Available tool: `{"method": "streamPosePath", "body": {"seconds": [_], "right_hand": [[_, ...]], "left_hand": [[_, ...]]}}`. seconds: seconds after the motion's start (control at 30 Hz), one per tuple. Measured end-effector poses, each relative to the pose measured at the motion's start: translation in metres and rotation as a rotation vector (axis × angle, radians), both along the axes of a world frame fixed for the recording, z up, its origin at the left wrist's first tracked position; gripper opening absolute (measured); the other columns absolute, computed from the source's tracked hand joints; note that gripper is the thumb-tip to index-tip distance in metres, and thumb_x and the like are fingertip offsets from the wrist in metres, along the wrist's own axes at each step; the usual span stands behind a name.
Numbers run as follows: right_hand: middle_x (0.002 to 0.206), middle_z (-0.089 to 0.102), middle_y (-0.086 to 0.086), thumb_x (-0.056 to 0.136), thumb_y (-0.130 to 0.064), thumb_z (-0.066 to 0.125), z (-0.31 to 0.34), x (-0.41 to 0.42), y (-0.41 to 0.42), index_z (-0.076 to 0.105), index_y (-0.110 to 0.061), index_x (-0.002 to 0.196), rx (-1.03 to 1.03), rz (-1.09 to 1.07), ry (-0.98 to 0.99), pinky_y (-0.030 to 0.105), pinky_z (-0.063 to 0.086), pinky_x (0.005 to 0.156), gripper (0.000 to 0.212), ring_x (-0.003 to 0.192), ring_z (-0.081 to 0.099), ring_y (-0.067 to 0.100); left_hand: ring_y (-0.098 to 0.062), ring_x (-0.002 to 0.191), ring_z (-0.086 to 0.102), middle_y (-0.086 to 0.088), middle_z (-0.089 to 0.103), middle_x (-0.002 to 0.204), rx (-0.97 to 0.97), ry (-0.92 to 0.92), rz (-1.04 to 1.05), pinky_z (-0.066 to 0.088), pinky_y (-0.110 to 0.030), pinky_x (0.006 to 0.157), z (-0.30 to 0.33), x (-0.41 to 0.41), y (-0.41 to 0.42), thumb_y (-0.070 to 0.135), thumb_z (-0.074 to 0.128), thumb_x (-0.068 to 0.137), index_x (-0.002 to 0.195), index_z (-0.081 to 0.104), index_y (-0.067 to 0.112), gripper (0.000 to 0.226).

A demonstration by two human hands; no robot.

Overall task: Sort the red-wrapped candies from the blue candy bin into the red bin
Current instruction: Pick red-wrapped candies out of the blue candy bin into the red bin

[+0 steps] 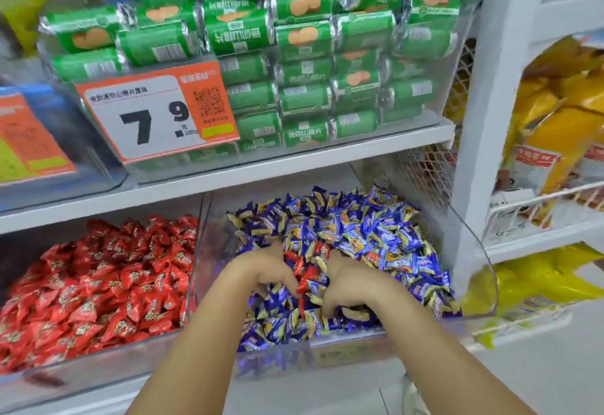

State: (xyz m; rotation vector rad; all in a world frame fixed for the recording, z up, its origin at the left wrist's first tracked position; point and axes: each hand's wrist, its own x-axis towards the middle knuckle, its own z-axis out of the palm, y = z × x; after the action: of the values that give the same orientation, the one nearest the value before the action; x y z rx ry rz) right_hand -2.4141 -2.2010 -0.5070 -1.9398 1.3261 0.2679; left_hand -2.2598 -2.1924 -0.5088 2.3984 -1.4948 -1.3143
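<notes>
Your left hand [271,271] and right hand [349,284] are both down in the blue bin [470,228], fingers curled into the heap. Whether either grip holds a sweet you cannot tell; the fingertips are buried. The red candies [309,275] lie between your hands, the clearest one with its long axis running from 1 to 7 o'clock, touching your left fingers. The red bin [191,287] sits at 9 o'clock, just beside the blue one.
</notes>
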Motion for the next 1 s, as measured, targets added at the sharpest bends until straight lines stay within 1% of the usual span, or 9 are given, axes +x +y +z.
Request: {"method": "streamPosePath", "body": {"seconds": [0.17,0.27,0.33,0.4,0.5,0.6,0.8,0.9,1.0], "right_hand": [[0.138,0.045,0.010,0.077,-0.012,0.073,0.010,-0.004,0.004,0.020,-0.010,0.145,-0.029,-0.005,-0.255,0.029,0.044,0.091,0.086,0.119,0.047,0.023],[0.128,0.055,0.000,0.073,-0.012,0.078,0.023,-0.005,0.005,0.030,-0.018,0.141,-0.058,-0.065,-0.490,0.029,0.044,0.094,0.083,0.110,0.054,0.017],[0.122,0.060,-0.007,0.071,-0.015,0.081,0.029,-0.015,0.003,0.037,-0.023,0.139,-0.113,-0.082,-0.553,0.031,0.047,0.095,0.081,0.107,0.059,0.013],[0.129,0.054,-0.011,0.073,-0.021,0.079,0.033,-0.031,0.004,0.036,-0.031,0.143,-0.192,-0.104,-0.480,0.029,0.048,0.092,0.083,0.103,0.062,0.012],[0.132,0.056,-0.004,0.079,-0.035,0.073,0.032,-0.056,0.008,0.038,-0.035,0.142,-0.409,-0.161,-0.168,0.030,0.047,0.090,0.071,0.105,0.061,0.017],[0.125,0.062,-0.008,0.084,-0.042,0.067,0.028,-0.065,0.008,0.046,-0.033,0.135,-0.530,-0.223,-0.075,0.030,0.047,0.090,0.056,0.111,0.059,0.017],[0.073,0.062,-0.017,0.083,-0.036,0.067,0.027,-0.047,0.020,0.061,-0.034,0.087,-0.583,-0.141,-0.174,0.029,0.050,0.074,0.008,0.075,0.060,0.005],[0.075,0.066,-0.014,0.076,-0.050,0.071,0.025,-0.032,0.033,0.065,-0.031,0.084,-0.422,0.023,-0.148,0.029,0.051,0.072,0.022,0.068,0.058,0.000],[0.101,0.066,-0.010,0.078,-0.060,0.063,0.018,-0.018,0.040,0.062,-0.034,0.111,-0.491,0.189,0.088,0.029,0.046,0.075,0.043,0.100,0.058,0.013]], "left_hand": [[-0.020,0.079,0.059,-0.007,0.065,0.100,-0.224,0.210,0.066,0.048,-0.032,0.064,0.010,0.007,0.020,0.015,0.072,0.038,0.130,0.036,0.019,0.099],[-0.018,0.091,0.064,-0.004,0.067,0.102,-0.416,0.238,0.091,0.052,-0.036,0.084,0.028,0.014,0.029,0.010,0.078,0.047,0.126,0.040,0.021,0.088],[-0.012,0.101,0.063,0.003,0.063,0.116,-0.450,0.219,0.010,0.048,-0.032,0.094,0.039,0.017,0.041,0.021,0.084,0.048,0.141,0.029,0.025,0.108],[-0.013,0.115,0.056,0.001,0.051,0.133,-0.457,0.092,-0.100,0.043,-0.027,0.098,0.046,0.016,0.055,0.027,0.085,0.061,0.149,0.014,0.033,0.114],[-0.012,0.132,0.040,0.003,0.038,0.148,-0.606,-0.165,-0.213,0.031,-0.022,0.105,0.050,0.016,0.070,0.031,0.073,0.079,0.148,0.021,0.031,0.086],[-0.013,0.124,0.049,0.005,0.046,0.142,-0.717,-0.239,-0.230,0.036,-0.027,0.105,0.047,0.019,0.078,0.030,0.065,0.087,0.142,0.036,0.032,0.062],[-0.010,0.089,0.055,0.007,0.064,0.110,-0.665,-0.348,-0.257,0.043,-0.023,0.080,0.031,0.008,0.078,0.026,0.057,0.091,0.112,0.062,0.026,0.021],[-0.015,0.084,0.058,0.005,0.065,0.092,-0.506,-0.339,-0.303,0.048,-0.029,0.073,0.019,0.000,0.079,0.043,0.061,0.086,0.097,0.061,0.023,0.023],[-0.022,0.094,0.059,0.000,0.062,0.098,-0.402,-0.447,-0.371,0.046,-0.032,0.071,0.009,-0.007,0.078,0.045,0.067,0.081,0.104,0.054,0.020,0.036]]}}
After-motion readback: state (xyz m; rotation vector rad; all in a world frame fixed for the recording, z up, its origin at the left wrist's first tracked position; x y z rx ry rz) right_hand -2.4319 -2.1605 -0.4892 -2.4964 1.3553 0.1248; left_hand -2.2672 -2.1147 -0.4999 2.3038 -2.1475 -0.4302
